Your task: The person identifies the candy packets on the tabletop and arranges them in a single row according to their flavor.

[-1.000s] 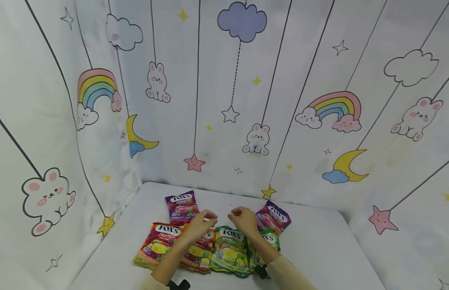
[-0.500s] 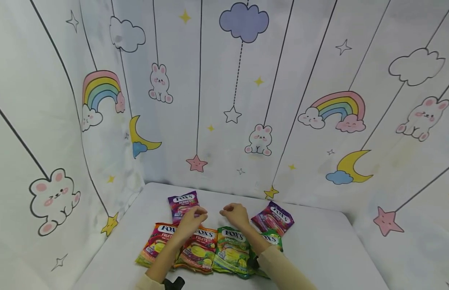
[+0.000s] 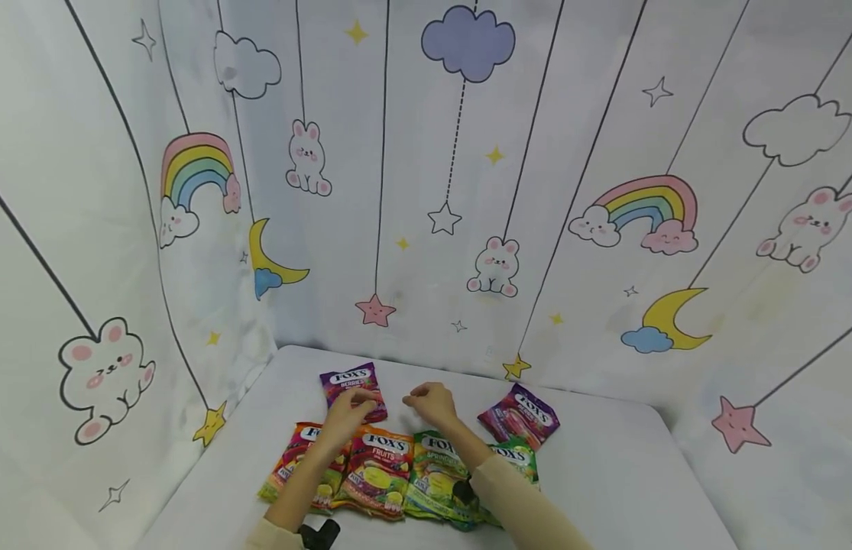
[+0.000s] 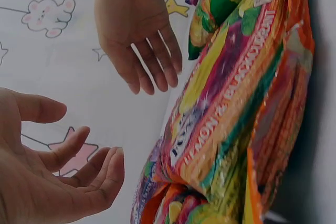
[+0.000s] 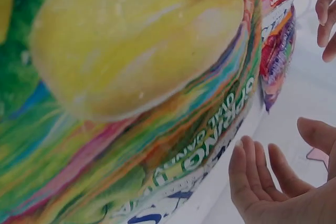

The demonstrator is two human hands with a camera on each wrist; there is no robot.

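The left hand is floating near a purple bag saying FOX'S BERRIES, the right hand beside it; both grips are hanging loose, holding nothing. Orange FRUITS bags, showing LEMON & BLACKCURRANT, and green SPRING bags are lying on the table.

White walls — perhaps fabric — printed with rainbows, bunnies and clouds stand behind and beside a white table.
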